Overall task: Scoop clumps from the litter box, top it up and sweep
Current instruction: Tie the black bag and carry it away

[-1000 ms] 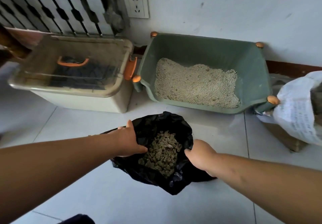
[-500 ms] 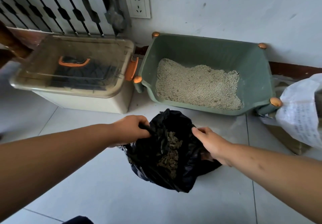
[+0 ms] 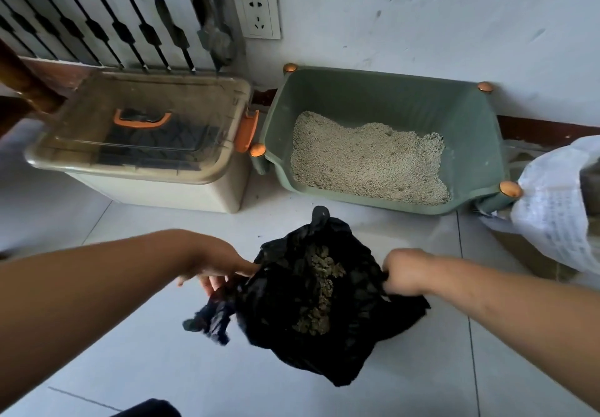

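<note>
A black plastic bag [image 3: 285, 329] lies on the white tiled floor in front of me, its mouth open on a heap of brownish litter clumps [image 3: 319, 290]. My left hand [image 3: 217, 267] pinches the bag's left edge, with a loose flap hanging below it. My right hand [image 3: 406, 272] grips the right edge, fingers curled into the plastic. Behind the bag the green litter box [image 3: 373, 92] with orange corner knobs stands against the wall, holding pale litter [image 3: 367, 160] piled toward its front and right.
A beige storage bin [image 3: 146, 186] with a clear lid and orange handle sits left of the litter box. A white printed sack [image 3: 558, 209] stands at the right edge. A wall socket [image 3: 258, 14] and black railing bars [image 3: 97, 17] are behind.
Both hands have shifted from the bag's rim to its sides and pulled them outward. The bag has bunched up, narrowing the view of the clumps.
</note>
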A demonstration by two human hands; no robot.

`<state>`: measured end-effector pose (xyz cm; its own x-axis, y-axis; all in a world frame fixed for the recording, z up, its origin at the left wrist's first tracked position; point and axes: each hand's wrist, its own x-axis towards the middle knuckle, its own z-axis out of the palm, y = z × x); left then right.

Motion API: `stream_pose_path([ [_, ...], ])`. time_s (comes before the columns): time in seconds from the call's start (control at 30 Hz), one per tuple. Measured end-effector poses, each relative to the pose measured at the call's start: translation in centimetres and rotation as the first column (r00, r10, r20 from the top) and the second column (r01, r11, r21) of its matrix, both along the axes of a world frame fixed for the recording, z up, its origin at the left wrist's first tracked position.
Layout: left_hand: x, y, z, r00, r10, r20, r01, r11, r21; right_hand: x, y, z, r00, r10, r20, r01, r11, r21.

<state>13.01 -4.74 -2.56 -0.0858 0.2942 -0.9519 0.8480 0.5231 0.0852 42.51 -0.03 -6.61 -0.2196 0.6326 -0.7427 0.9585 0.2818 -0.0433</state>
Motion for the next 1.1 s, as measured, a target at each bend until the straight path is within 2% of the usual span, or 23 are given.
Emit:
stream_pose_path([
  [0.03,0.0,0.4,1.0,0.998,0.017,0.061,-0.014,0.999,-0.04,-0.6,0.4,1.4,0.987,-0.044,-0.155,0.045,0.999,0.003],
  [0.07,0.1,0.9,2.0,0.991,0.035,0.131,-0.03,0.999,-0.039,-1.2,0.7,2.9,0.935,-0.114,-0.335,0.118,0.993,-0.009],
  [0.1,0.6,1.5,3.3,0.979,0.042,0.199,-0.041,0.999,-0.008,-1.8,0.8,4.5,0.839,-0.194,-0.509,0.204,0.978,-0.037],
  [0.17,1.7,2.9,6.1,0.965,-0.024,0.262,-0.015,0.989,0.144,-2.8,1.0,7.2,0.532,-0.334,-0.778,0.332,0.928,-0.171],
  [0.23,3.0,4.3,8.5,0.97,-0.134,0.201,0.056,0.934,0.353,-3.8,1.3,8.9,0.261,-0.373,-0.891,0.355,0.895,-0.27],
  [0.27,3.6,4.9,9.9,0.975,-0.18,0.13,0.102,0.883,0.458,-4.3,1.4,9.4,0.163,-0.359,-0.919,0.365,0.887,-0.282],
  [0.33,4.6,5.8,12.8,0.965,-0.251,-0.077,0.237,0.703,0.671,-5.3,2.0,10.1,0.036,-0.32,-0.947,0.396,0.874,-0.281],
  [0.4,5.5,6.2,15.1,0.943,-0.254,-0.213,0.314,0.481,0.818,-6.1,2.5,10.3,-0.04,-0.345,-0.938,0.401,0.854,-0.331],
  [0.47,5.9,6.1,16.4,0.961,-0.218,-0.168,0.233,0.323,0.917,-6.5,2.8,10.7,-0.084,-0.395,-0.915,0.357,0.845,-0.397],
  [0.5,6.1,6.0,16.8,0.97,-0.207,-0.128,0.182,0.269,0.946,-6.5,2.8,10.7,-0.069,-0.419,-0.905,0.321,0.85,-0.418],
  [0.57,6.9,5.7,17.1,0.971,-0.218,-0.099,0.139,0.173,0.975,-6.5,2.7,10.9,0.047,-0.409,-0.911,0.247,0.889,-0.386],
  [0.63,7.9,5.5,16.9,0.954,-0.281,-0.105,0.143,0.117,0.983,-6.7,2.3,11.4,0.175,-0.356,-0.918,0.189,0.927,-0.324],
  [0.7,9.2,5.1,16.1,0.914,-0.399,-0.071,0.134,0.133,0.982,-6.9,1.7,11.8,0.266,-0.257,-0.929,0.14,0.964,-0.227],
  [0.77,10.2,4.8,15.3,0.852,-0.523,0.04,0.049,0.155,0.987,-7.2,1.3,11.9,0.358,-0.185,-0.915,0.242,0.965,-0.101],
  [0.8,10.3,4.8,14.8,0.833,-0.544,0.098,-0.023,0.142,0.99,-7.1,1.3,11.9,0.37,-0.187,-0.91,0.324,0.944,-0.061],
  [0.87,9.9,5.1,13.7,0.853,-0.468,0.23,-0.186,0.139,0.973,-6.9,1.8,11.6,0.284,-0.27,-0.92,0.412,0.901,-0.137],
  [0.9,9.5,5.3,13.1,0.865,-0.385,0.322,-0.256,0.212,0.943,-6.9,2.1,11.6,0.231,-0.303,-0.925,0.4,0.896,-0.194],
  [1.0,8.4,5.0,10.7,0.845,-0.119,0.521,-0.341,0.63,0.698,-6.1,2.9,11.6,0.023,-0.512,-0.859,0.396,0.794,-0.462],
  [1.03,8.1,4.7,9.5,0.831,-0.071,0.551,-0.345,0.712,0.612,-5.9,3.2,11.4,-0.01,-0.538,-0.843,0.393,0.773,-0.498],
  [1.1,7.4,4.6,7.2,0.832,-0.056,0.552,-0.337,0.738,0.584,-5.7,3.8,11.2,-0.014,-0.584,-0.812,0.388,0.745,-0.543],
])
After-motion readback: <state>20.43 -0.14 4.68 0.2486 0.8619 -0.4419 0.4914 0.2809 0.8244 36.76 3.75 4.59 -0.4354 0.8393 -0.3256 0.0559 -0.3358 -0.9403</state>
